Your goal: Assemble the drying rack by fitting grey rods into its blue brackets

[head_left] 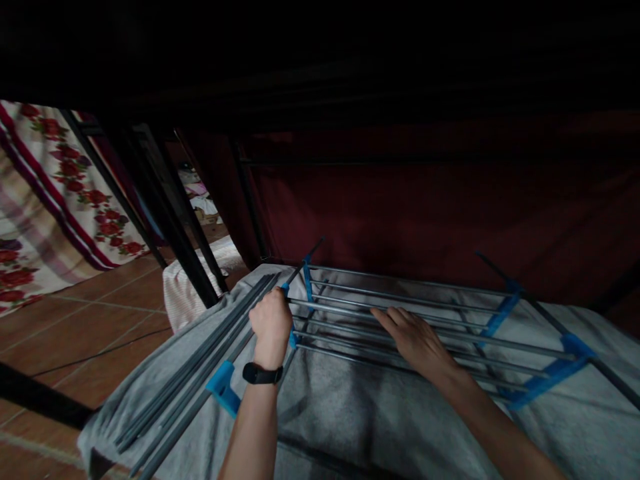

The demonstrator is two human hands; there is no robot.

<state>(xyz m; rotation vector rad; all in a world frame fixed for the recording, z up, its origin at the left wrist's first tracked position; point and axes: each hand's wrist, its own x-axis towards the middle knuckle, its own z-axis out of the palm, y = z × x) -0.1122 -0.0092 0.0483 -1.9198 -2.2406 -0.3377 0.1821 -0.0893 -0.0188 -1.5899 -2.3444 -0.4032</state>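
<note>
A partly assembled rack [345,311] of grey metal tubes and blue plastic connectors lies on the grey blanket. My left hand [271,321], with a black band on its wrist, is closed round the rack's left side, where an upright tube meets a blue connector. My fingers hide the exact joint. Across the middle of the rack, my right hand [413,340] rests on the tubes with its fingers stretched out. To the right, a large blue connector [555,370] joins several tube ends. Another blue connector [223,388] sits on a tube beside my left forearm.
Several loose grey tubes [195,363] lie side by side at the blanket's [350,420] left. Black bed posts [165,213] stand at the left, with a dark frame overhead. Behind hangs a dark red curtain [425,207]. Floral cloth [65,193] hangs over the tiled floor [95,333].
</note>
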